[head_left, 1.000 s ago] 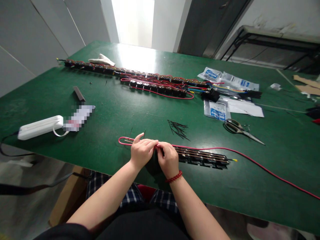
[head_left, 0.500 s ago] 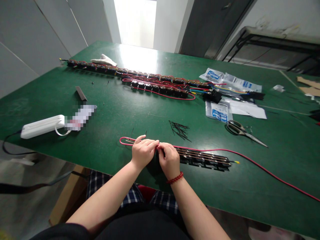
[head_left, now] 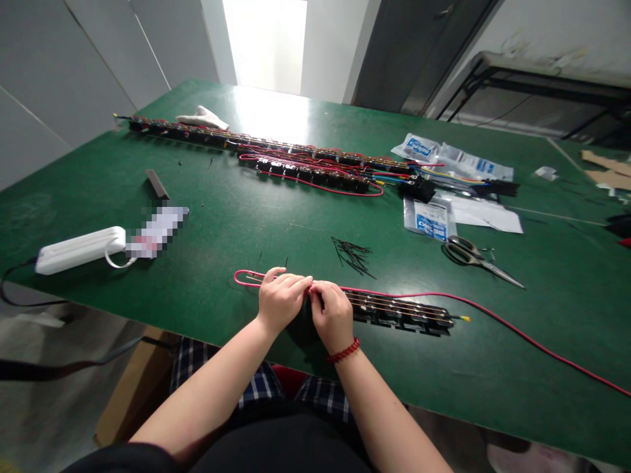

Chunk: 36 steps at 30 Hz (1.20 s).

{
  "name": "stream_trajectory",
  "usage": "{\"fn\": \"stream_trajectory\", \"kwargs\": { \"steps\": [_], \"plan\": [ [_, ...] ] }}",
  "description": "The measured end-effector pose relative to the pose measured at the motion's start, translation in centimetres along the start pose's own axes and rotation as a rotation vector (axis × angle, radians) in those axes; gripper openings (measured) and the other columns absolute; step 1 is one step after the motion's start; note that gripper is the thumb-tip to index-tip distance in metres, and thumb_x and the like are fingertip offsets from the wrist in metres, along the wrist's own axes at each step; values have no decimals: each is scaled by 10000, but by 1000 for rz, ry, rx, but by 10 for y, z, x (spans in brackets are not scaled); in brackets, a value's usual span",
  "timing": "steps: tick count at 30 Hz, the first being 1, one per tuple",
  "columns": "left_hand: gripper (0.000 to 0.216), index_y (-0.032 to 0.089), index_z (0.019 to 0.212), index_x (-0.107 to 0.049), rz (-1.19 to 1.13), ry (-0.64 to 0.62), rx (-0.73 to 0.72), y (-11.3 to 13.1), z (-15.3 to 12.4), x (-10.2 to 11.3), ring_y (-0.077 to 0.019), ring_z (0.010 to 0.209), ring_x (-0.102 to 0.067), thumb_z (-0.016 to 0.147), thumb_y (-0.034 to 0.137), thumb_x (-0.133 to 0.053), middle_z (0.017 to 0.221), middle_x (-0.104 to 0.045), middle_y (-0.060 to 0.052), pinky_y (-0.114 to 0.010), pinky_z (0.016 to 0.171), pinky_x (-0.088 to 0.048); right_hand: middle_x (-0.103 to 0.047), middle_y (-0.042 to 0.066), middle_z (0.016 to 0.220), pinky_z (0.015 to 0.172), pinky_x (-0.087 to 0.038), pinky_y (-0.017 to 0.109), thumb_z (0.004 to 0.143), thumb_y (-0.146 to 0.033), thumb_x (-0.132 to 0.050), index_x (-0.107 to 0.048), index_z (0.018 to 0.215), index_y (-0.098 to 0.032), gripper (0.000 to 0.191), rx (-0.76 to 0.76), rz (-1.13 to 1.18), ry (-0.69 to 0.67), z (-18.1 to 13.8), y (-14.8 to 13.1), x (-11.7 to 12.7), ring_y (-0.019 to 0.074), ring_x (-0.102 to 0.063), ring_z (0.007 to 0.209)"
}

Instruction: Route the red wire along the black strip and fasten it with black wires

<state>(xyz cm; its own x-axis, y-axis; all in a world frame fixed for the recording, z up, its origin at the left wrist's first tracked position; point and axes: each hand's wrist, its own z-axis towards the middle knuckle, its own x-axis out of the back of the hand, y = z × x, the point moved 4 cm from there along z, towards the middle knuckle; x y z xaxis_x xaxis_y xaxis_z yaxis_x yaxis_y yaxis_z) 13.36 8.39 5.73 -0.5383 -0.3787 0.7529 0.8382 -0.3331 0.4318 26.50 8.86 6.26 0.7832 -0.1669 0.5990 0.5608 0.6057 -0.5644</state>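
My left hand (head_left: 282, 299) and my right hand (head_left: 332, 314) meet fingertip to fingertip over a long black strip (head_left: 399, 310) with thin copper-coloured rods. Both are closed, pinching at the red wire (head_left: 424, 294) that runs along the strip's far side. Any smaller piece between the fingertips is hidden. Left of my hands the wire bends back in a narrow loop; to the right it trails off the table edge. Thin black tails (head_left: 286, 261) stand up just beyond my left hand. The strip's right end carries a yellow tip (head_left: 465, 318).
Loose black cable ties (head_left: 352, 256) lie beyond my hands, with scissors (head_left: 480, 261) to their right. Longer wired strips (head_left: 315, 172) stretch across the back, near plastic bags (head_left: 430, 218). A white power strip (head_left: 81, 249) and a dark bar (head_left: 157, 184) are at left.
My hands stay pinched at the same spot on the strip, with barely any finger movement. The whole view has shifted slightly.
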Motion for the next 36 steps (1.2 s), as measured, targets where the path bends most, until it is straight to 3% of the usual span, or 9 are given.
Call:
{"fn": "stream_trajectory", "kwargs": {
  "steps": [9, 22, 36],
  "plan": [
    [270, 301, 993, -723, -9, -24, 16, 1, 0, 1, -145, 898, -708, 933, 196, -483, 970, -765, 15, -393, 1027, -392, -703, 76, 901, 821, -554, 365, 893, -124, -527, -607, 915, -198, 111, -8, -16, 1, 0, -1, 0, 200, -648, 871],
    [207, 265, 972, -714, 22, 120, -99, 2, -1, 2, -129, 806, -702, 907, 155, -551, 910, -767, 28, -361, 915, -413, -702, 64, 895, 815, -559, 373, 886, -129, -544, -601, 898, -201, 92, 7, -2, -1, 0, 0, 0, 200, -653, 867],
    [201, 255, 966, -722, 37, 124, -111, 3, 0, 3, -136, 792, -696, 902, 158, -558, 901, -766, 16, -340, 820, -419, -704, 71, 901, 812, -562, 378, 886, -127, -542, -607, 910, -195, 97, 15, -18, 10, 0, 0, 0, 203, -657, 872]
  ]
}}
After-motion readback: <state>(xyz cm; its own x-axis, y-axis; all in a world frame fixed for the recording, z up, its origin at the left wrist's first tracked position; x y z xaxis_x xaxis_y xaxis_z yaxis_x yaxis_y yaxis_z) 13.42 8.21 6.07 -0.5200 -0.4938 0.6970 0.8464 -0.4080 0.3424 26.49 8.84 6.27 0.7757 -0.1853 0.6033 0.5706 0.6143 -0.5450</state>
